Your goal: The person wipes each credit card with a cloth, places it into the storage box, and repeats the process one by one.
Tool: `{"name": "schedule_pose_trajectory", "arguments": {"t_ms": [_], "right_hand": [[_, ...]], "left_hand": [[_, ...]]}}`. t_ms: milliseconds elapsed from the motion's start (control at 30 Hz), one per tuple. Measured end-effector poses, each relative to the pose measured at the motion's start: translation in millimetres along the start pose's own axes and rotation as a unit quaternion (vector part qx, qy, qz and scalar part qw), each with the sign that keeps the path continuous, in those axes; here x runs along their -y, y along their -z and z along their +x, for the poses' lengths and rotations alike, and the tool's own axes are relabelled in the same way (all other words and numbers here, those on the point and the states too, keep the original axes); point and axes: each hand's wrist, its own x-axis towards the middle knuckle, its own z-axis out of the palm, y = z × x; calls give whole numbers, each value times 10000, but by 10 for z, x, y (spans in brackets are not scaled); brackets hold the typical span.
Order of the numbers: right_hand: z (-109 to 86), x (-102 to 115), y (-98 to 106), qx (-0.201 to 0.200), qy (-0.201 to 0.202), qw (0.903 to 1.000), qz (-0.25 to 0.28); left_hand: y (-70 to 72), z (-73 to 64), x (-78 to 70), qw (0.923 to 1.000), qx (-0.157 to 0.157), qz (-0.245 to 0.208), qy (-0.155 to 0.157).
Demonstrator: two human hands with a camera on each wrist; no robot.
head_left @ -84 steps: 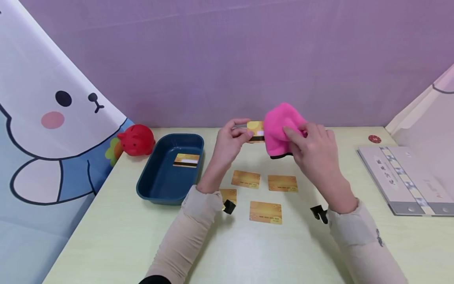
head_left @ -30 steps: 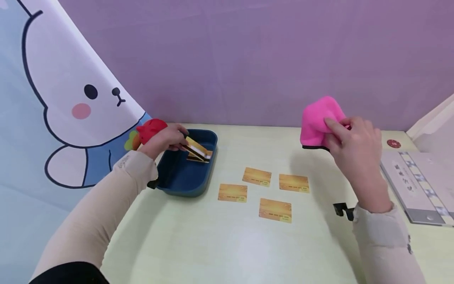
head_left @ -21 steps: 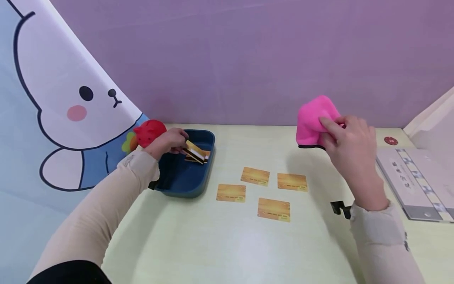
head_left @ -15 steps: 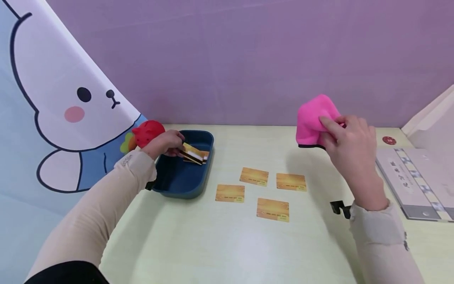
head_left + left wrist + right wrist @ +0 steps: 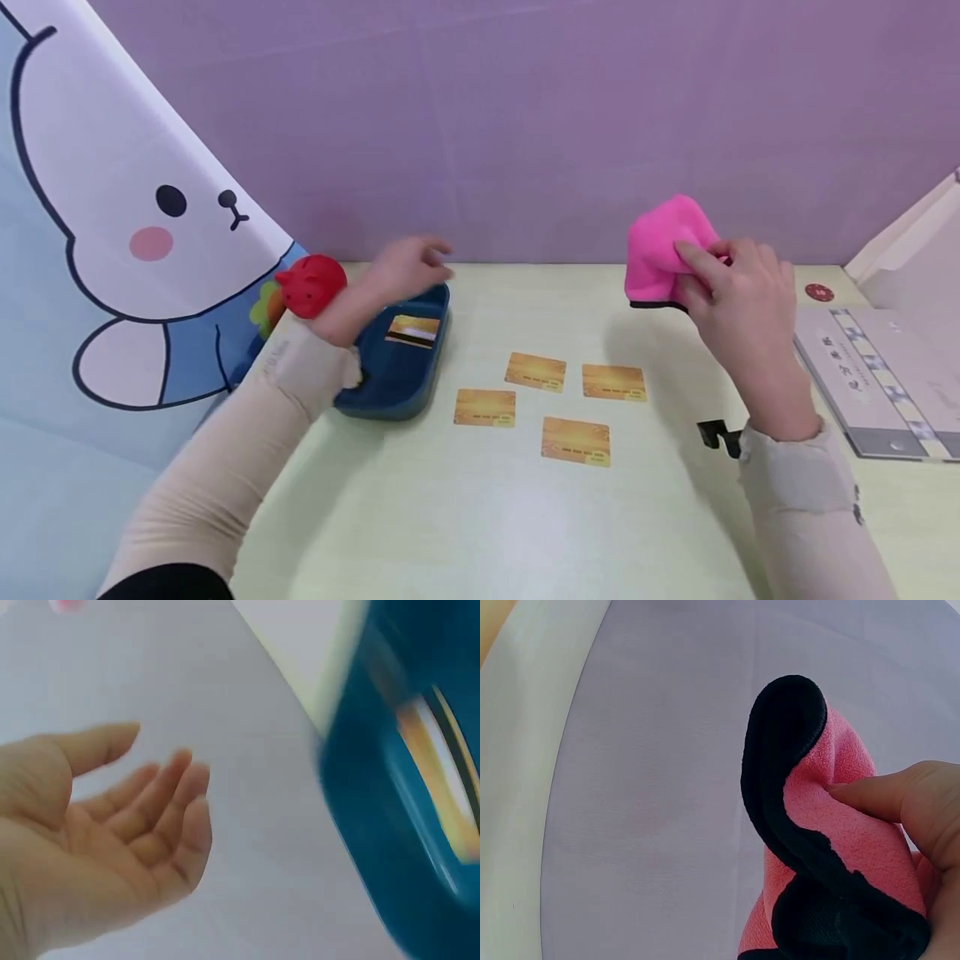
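My right hand (image 5: pixel 742 308) pinches a pink fleecy cloth (image 5: pixel 663 250) with black trim, held up above the table at the right. In the right wrist view the black edging of the pink cloth (image 5: pixel 847 802) folds round, and the thumb presses into the fabric. Nothing is in my left hand (image 5: pixel 408 265), which hovers over the far rim of the dark blue tray (image 5: pixel 390 379). Its fingers curve loosely in the left wrist view. Inside the tray lies a gold card (image 5: pixel 412 331), black stripe and white strip up; whether another lies beneath is unclear.
Several gold cards (image 5: pixel 576 442) lie face up on the table right of the tray. A red piggy bank (image 5: pixel 311 285) stands at the tray's left. Far right are a grey-white box (image 5: pixel 870 383) and a small red disc (image 5: pixel 819 292). A purple curtain (image 5: pixel 540 133) hangs behind.
My left hand drew a gold card out of the pink cloth, carried it left into the tray, let go and rose toward the back. My right hand moved right with the cloth, then stayed nearly still.
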Motion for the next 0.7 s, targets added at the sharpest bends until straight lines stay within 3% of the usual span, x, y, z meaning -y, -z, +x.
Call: {"name": "schedule_pose_trajectory", "arguments": {"t_ms": [67,133,233,333,533,700], "right_hand": [[5,0,6,42,-35,10000,3],[8,6,8,70,-75,9999,30],[14,28,3,88,-62,9999,33],[24,59,-10,93,-26,9999,49],[36,108,-28,61,25,9999,115],[24,141,-30,78,-19,9999,141]], "left_hand": [[-211,13,-288,9978,548,158,-349],[-489,53,-473,9894,1238,503,-565],[-907,124,-588,9680,1931,1394,-790],[-1178,166,-607,9509,2150,2060,-848],[-1302,241,-595,9353,2039,2751,-898],[-1261,344,-536,9315,2204,2686,-1074]]}}
